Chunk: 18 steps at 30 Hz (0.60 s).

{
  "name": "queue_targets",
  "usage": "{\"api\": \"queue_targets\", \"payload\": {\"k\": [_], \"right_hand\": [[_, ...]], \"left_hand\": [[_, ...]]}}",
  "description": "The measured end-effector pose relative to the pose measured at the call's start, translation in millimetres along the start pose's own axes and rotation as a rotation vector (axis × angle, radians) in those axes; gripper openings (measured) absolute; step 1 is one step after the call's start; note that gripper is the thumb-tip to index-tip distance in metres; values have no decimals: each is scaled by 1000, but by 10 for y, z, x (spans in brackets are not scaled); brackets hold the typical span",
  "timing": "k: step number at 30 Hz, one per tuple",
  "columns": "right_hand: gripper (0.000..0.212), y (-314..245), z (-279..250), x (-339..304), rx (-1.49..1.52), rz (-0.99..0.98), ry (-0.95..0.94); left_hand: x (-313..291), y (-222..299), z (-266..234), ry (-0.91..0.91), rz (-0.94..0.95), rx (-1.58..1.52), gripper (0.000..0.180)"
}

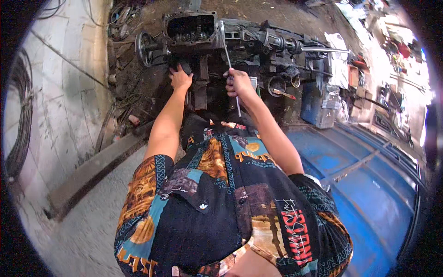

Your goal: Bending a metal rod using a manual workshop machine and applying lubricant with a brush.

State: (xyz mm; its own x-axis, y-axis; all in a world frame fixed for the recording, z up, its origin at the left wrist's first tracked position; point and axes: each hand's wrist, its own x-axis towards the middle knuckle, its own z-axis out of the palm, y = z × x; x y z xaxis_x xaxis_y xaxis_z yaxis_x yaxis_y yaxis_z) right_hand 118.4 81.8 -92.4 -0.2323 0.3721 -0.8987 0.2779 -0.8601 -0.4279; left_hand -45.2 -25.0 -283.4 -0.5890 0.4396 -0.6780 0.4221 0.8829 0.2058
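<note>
My right hand [240, 84] is closed around a long silver wrench [227, 51]. The upper end of this wrench meets the right corner of a greasy metal gearbox housing [191, 45], and its lower end sticks out below my fist. The housing is uncovered on top, with gears [189, 36] showing inside. My left hand [180, 78] reaches in under the near side of the housing, its fingers apart against a dark part there. Shadow hides what the fingertips touch.
A round flange [144, 49] juts from the housing's left side. More machinery [277, 44] runs right, with a brush [284, 94] below it. A blue box [318, 106] stands near blue metal panels [369, 184]. A metal beam [92, 180] lies left; coiled cable [20, 111] hangs on the wall.
</note>
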Motion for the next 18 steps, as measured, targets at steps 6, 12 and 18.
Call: {"api": "queue_targets", "payload": {"k": [6, 12, 18], "right_hand": [[28, 23, 167, 118, -81, 11, -8], [33, -237, 304, 383, -120, 14, 17], [30, -366, 419, 662, -14, 77, 28]], "left_hand": [[-55, -80, -92, -133, -61, -93, 70], [-837, 209, -979, 232, 143, -298, 60], [-317, 387, -1609, 498, 78, -42, 63]]}}
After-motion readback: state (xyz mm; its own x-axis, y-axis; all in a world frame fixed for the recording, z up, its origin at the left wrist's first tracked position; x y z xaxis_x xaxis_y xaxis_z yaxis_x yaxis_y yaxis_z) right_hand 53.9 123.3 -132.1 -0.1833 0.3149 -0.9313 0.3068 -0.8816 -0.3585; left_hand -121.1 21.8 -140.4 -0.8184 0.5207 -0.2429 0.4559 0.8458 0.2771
